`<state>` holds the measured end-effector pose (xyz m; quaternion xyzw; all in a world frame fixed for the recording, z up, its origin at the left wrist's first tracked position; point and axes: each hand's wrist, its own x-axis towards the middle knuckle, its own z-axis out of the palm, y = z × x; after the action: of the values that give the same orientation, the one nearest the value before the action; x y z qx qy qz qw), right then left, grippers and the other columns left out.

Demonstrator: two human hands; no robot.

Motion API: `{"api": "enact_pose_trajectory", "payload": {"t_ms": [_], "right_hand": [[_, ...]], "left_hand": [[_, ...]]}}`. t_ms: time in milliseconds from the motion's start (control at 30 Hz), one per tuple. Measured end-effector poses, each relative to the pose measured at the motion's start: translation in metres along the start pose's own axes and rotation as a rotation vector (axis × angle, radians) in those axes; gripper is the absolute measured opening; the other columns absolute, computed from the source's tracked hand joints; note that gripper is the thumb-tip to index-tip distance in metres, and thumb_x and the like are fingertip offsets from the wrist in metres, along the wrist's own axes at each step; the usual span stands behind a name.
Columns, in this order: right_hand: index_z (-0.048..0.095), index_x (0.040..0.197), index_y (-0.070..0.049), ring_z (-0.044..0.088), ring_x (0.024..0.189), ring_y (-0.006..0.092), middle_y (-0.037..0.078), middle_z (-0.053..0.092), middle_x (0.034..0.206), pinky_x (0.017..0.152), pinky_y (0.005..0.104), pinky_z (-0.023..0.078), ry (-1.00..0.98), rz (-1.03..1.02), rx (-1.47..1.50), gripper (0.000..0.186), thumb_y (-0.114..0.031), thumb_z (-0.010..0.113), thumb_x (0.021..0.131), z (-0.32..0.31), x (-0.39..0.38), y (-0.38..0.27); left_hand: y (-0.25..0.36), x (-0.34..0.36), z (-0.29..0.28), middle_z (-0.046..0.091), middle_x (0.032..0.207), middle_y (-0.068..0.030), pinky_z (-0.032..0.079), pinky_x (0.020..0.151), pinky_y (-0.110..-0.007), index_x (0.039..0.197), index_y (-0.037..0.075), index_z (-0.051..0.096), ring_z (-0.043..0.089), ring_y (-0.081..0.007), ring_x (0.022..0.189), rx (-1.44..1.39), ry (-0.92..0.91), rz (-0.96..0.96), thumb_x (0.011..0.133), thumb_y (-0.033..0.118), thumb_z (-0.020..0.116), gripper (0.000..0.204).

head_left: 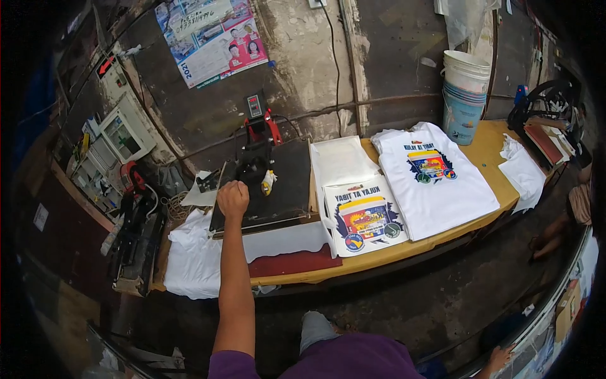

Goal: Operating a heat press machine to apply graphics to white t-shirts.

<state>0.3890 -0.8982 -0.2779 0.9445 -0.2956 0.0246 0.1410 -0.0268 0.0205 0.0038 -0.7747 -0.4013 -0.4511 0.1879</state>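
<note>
My left hand [233, 200] is closed in a fist at the front of a black heat press [271, 189], around its handle; the fingers hide most of the grip. The press has a red lever and a small control box with a lit display [254, 106]. To its right lies a stack of white sheets, the top one a transfer sheet [369, 221] with a mirrored colour print. Beside that, white T-shirts [442, 205] are piled flat, the top one printed with a colourful design. At the lower right my right hand [502, 358] rests on an edge, fingers stretched out.
A yellow table [297, 276] runs along the stained wall. White cloth [189, 259] hangs over its left front edge, near a second black and red press [136, 227]. Stacked buckets [466, 95] stand at the back right. Another white cloth [522, 174] lies farther right.
</note>
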Motion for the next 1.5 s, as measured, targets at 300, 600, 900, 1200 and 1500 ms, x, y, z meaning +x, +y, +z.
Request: {"api": "enact_pose_trajectory", "payload": {"t_ms": [300,600,900,1200,1500], "right_hand": [[0.014,0.159,-0.028,0.053,0.125,0.0352,0.018,0.037,0.153,0.097,0.0499,0.051,-0.002,-0.038,0.000,0.077,-0.036,0.057,0.095,-0.006,-0.005,0.003],[0.017,0.158,-0.026,0.055,0.123,0.0352,0.019,0.038,0.152,0.096,0.0492,0.052,0.052,-0.045,0.047,0.080,-0.034,0.063,0.093,-0.007,-0.008,0.003],[0.019,0.158,-0.026,0.056,0.121,0.0360,0.018,0.036,0.153,0.094,0.0499,0.053,0.024,-0.010,0.097,0.080,-0.032,0.065,0.092,-0.010,-0.009,0.000],[0.017,0.158,-0.025,0.057,0.120,0.0374,0.020,0.037,0.152,0.095,0.0518,0.051,0.045,-0.050,0.056,0.081,-0.034,0.063,0.091,0.008,0.001,0.006],[0.057,0.136,-0.008,0.055,0.119,0.0465,0.016,0.054,0.140,0.103,0.0620,0.041,0.267,-0.337,-0.045,0.074,-0.063,0.054,0.088,-0.027,-0.015,0.016]], "left_hand": [[-0.001,-0.001,0.001,0.063,0.070,-0.0178,0.049,0.065,-0.049,0.065,0.002,0.061,0.062,-0.0390,0.068,0.013,-0.016,-0.002,0.088,0.020,0.052,0.031],[-0.001,-0.001,-0.001,0.064,0.070,-0.0176,0.049,0.065,-0.049,0.066,0.002,0.062,0.062,-0.0383,0.069,0.014,-0.033,0.004,0.088,0.020,0.051,0.031],[-0.002,0.001,0.000,0.064,0.071,-0.0188,0.050,0.068,-0.050,0.066,0.001,0.062,0.063,-0.0391,0.071,0.011,-0.044,0.001,0.089,0.020,0.051,0.033],[-0.001,0.001,-0.002,0.064,0.071,-0.0190,0.049,0.068,-0.050,0.065,0.001,0.062,0.063,-0.0391,0.070,0.013,-0.073,0.001,0.090,0.022,0.050,0.034],[-0.002,-0.001,0.001,0.063,0.069,-0.0188,0.050,0.066,-0.050,0.063,0.002,0.060,0.062,-0.0391,0.069,0.021,-0.007,0.004,0.089,0.021,0.051,0.033]]}}
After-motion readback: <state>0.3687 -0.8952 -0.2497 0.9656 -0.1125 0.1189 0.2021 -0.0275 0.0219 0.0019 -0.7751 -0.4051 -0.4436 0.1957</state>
